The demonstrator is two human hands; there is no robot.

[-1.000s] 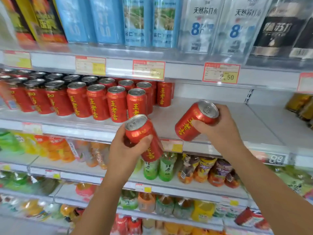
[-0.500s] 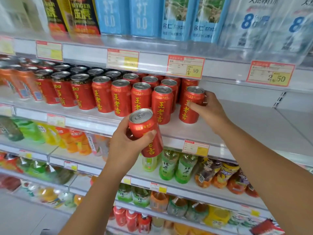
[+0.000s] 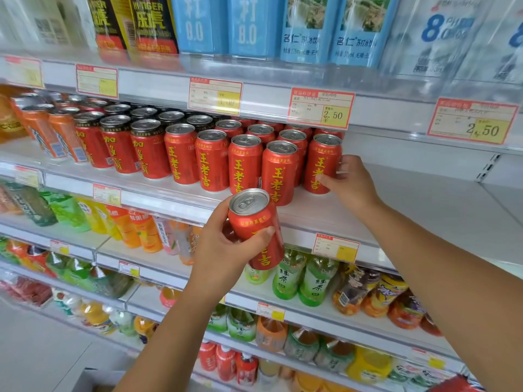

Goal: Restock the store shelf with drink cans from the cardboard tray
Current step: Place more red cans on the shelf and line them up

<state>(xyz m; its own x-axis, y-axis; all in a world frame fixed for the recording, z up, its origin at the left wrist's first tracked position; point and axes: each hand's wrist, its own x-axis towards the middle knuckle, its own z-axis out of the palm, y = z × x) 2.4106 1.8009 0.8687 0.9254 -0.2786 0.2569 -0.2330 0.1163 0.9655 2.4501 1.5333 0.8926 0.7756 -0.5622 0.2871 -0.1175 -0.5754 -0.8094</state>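
Top-shelf bottles: cut off above the labels by the upper edge.
Leftmost price tags: print blurred, unreadable.
Rear cans: bodies hidden behind the front row, lids only.
Held can: middle of lettering covered by the left hand, at its thumb.
End can: far side hidden; fingertips of the right hand out of sight behind it.
Low-left bottles: blurred, labels illegible.
Forearms: cut by lower and right edges.

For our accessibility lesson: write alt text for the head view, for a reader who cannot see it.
A person's right hand grips a red can standing at the right end of a row of cans on a shelf, while the left hand holds a second can in front of the shelf edge. Bottled drinks sit below.
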